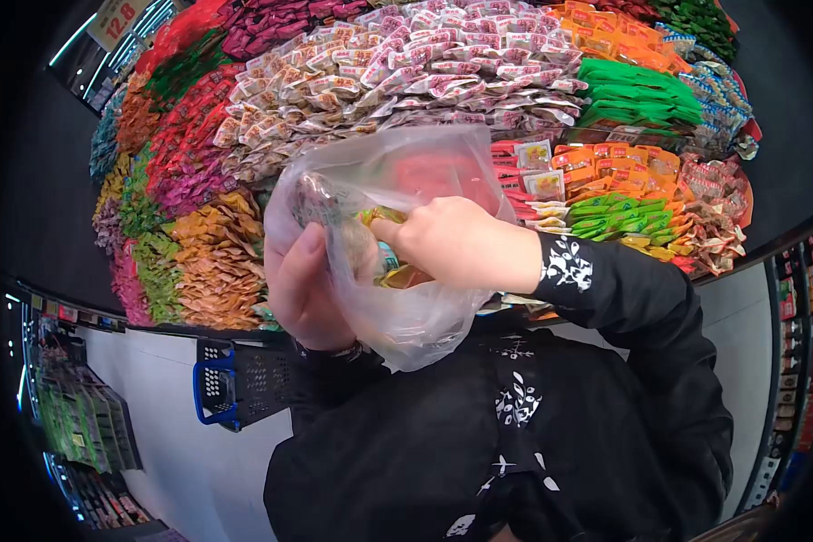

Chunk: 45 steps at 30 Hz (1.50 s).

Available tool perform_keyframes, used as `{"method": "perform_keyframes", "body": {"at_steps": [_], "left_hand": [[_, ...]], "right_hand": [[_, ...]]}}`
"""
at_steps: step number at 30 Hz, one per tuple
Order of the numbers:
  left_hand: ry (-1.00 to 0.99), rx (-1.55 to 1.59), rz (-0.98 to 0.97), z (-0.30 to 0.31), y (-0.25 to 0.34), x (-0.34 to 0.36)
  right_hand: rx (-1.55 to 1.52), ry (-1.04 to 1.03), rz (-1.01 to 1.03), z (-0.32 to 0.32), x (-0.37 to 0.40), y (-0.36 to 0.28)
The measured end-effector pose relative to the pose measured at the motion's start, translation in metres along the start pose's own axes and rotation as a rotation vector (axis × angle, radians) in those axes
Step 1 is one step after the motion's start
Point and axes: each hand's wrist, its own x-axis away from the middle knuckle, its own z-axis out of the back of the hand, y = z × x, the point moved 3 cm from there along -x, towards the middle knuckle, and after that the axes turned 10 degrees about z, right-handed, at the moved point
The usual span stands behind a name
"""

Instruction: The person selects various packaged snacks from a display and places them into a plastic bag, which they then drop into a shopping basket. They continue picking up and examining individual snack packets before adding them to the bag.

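Note:
A clear plastic bag [425,316] hangs in front of my chest with its mouth spread open. My left hand [303,280] grips the bag's left side, thumb in front and part of the fingers behind the plastic. Through the mouth, my right hand [452,239] reaches in from the right, its fingers closed at a small yellow-green packet [381,216]. The fingertips are partly hidden. Other packets with yellow and teal wrapping lie inside the bag below that hand. A dark-patterned packet [321,194] shows through the plastic near my left fingers.
Heaped wrapped snacks surround the bag: white-and-pink packets [406,68], green packets [637,95], orange packets [221,253] and several other colours. A dark shopping basket with a blue handle [217,388] stands at lower left. Shelves [790,361] line the right, and a price sign [117,20] hangs at upper left.

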Motion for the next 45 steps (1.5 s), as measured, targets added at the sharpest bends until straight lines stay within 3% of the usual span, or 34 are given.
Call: {"method": "perform_keyframes", "body": {"at_steps": [5,8,11,14,17,18,23,27,31,35,39,45], "left_hand": [[0.136,-0.017,-0.011,0.012,0.008,0.012],[0.246,-0.055,-0.085,0.023,0.021,0.015],[0.300,-0.046,-0.168,0.033,0.034,0.016],[0.299,-0.035,-0.194,0.047,0.043,0.017],[0.236,-0.035,-0.173,0.057,0.055,0.020],[0.247,-0.035,-0.168,0.059,0.058,0.021],[0.210,0.017,-0.152,0.086,0.067,0.037],[0.034,-0.071,-0.176,0.081,0.074,0.042],[0.189,-0.253,-0.173,0.074,0.085,0.060],[0.192,-0.224,-0.160,0.070,0.086,0.087],[0.258,-0.200,-0.218,0.052,0.082,0.113],[0.219,-0.314,-0.085,0.032,0.060,0.135]], "right_hand": [[-0.112,0.093,0.075,-0.021,-0.012,0.001],[-0.214,0.069,0.075,0.005,-0.012,-0.009],[-0.233,0.354,0.171,0.039,-0.005,-0.025],[-0.439,0.253,0.100,0.064,0.001,-0.040],[-0.686,0.386,0.175,0.057,-0.004,-0.044],[-0.793,0.370,0.101,0.058,-0.006,-0.049],[-0.815,0.492,0.102,0.040,-0.032,-0.063],[-0.822,0.581,0.084,0.021,-0.047,-0.080],[-0.812,0.550,0.109,0.020,-0.052,-0.097],[-0.834,0.462,0.133,0.011,-0.044,-0.113],[-0.651,0.582,0.323,0.008,-0.022,-0.130],[-0.671,0.612,0.249,0.005,0.026,-0.143]]}}
